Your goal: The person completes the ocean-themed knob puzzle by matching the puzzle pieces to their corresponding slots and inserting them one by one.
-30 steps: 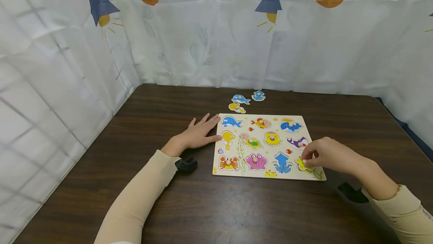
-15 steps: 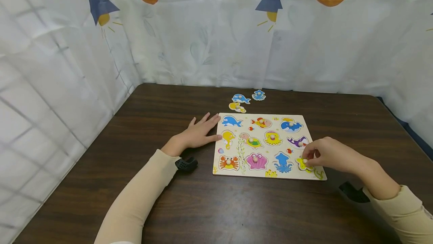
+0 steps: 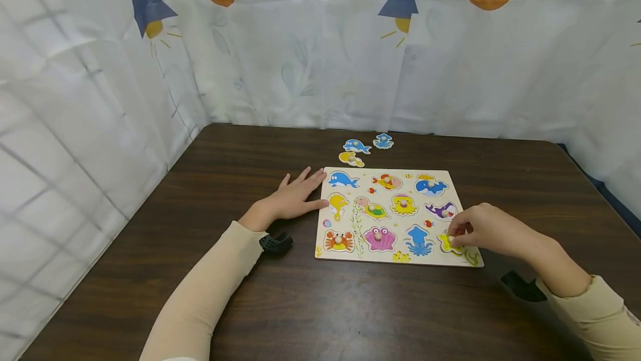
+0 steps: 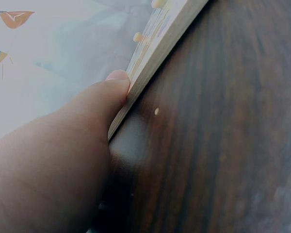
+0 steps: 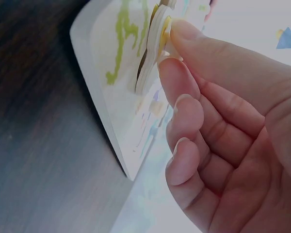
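Note:
A knob puzzle board (image 3: 370, 257) with sea animals lies on the brown table. My left hand (image 3: 290, 198) rests with fingers spread at the board's left side, its thumb touching the edge, as the thumb (image 4: 117, 80) in the left wrist view shows. At the lower right corner my right hand (image 3: 493, 232) pinches the knob of a yellow star-shaped puzzle piece (image 3: 444, 243) between thumb and forefinger. In the right wrist view this piece (image 5: 151, 58) stands slightly above the board face, and the other fingers are curled in, holding nothing.
Behind the board lie three loose knobbed pieces: a blue dolphin (image 3: 356, 146), a blue squid (image 3: 383, 141) and a yellow seahorse (image 3: 350, 159). Knobless dolphin, seahorse and squid (image 3: 418, 240) pictures show on the board. A white printed curtain (image 3: 310, 60) hangs behind the table.
My right hand stays at the board's lower right corner with the yellow piece, shifting only very slightly. The left hand and the board look the same.

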Available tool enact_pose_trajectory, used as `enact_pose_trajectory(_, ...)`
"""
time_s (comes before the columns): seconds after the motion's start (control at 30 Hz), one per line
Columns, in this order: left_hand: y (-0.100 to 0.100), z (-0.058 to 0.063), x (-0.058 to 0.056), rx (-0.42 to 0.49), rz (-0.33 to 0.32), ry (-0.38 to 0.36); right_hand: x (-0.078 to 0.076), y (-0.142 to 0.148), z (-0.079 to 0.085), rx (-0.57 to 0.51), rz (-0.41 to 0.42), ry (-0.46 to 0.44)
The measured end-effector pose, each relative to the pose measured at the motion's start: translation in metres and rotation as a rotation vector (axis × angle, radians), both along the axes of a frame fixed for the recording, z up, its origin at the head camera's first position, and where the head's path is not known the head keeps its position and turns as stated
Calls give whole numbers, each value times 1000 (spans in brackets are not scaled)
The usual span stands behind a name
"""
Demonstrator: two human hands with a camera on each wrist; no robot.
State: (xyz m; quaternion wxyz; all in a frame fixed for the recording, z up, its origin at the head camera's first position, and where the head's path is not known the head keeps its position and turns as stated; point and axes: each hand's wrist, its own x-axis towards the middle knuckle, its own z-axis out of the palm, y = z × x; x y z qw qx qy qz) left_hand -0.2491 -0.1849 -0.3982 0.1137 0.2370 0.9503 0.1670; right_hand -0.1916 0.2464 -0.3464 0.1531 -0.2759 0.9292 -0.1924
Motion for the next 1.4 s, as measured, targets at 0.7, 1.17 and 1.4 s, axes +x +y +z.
enact_pose_trajectory(0.7,1,0,0,-2,3,4,1,1,0,-15,-14,1)
enact_pose_trajectory(1.17,0,1,1,-2,2,4,-1,1,-2,-29,-17,-27)
enact_pose_trajectory(1.4,1,2,2,-8,1,6,2,1,-1,-11,-3,-4)
